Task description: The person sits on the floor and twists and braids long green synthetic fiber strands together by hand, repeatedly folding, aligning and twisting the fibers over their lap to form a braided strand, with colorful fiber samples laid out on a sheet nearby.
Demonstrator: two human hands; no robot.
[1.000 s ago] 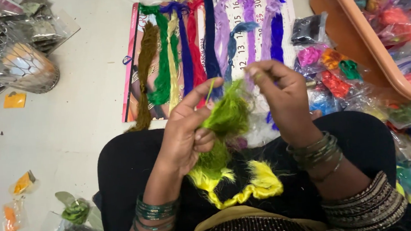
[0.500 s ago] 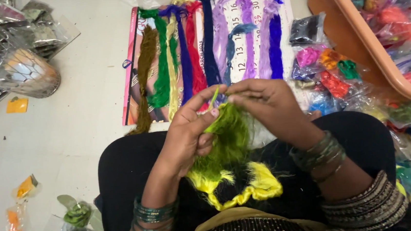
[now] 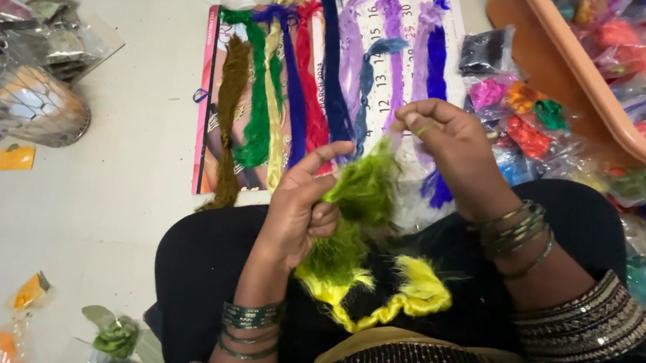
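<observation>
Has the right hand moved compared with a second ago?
Yes. The right hand has risen toward the calendar sheet, pulling away from the green thread bundle.

We see a fluffy green thread bundle [image 3: 361, 201], loose and frayed. It rises upright above the yellow thread bundle [image 3: 416, 293]. That one curls flat below it.

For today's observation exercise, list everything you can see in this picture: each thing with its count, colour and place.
Green thread bundle: one, olive green, held between both hands.
Yellow thread bundle: one, yellow, on the lap.
Thread skeins: about ten; brown, green, yellow, blue, red, purple; laid in a row on the calendar.
Calendar: one, white and pink, on the floor ahead.
Tub: one, orange, upper right, holding bagged threads.
Small thread packets: several, mixed colours, beside the tub.
Clear plastic bags: a heap, upper left.
Left hand: grips the green bundle.
Right hand: pinches its top strands.
</observation>
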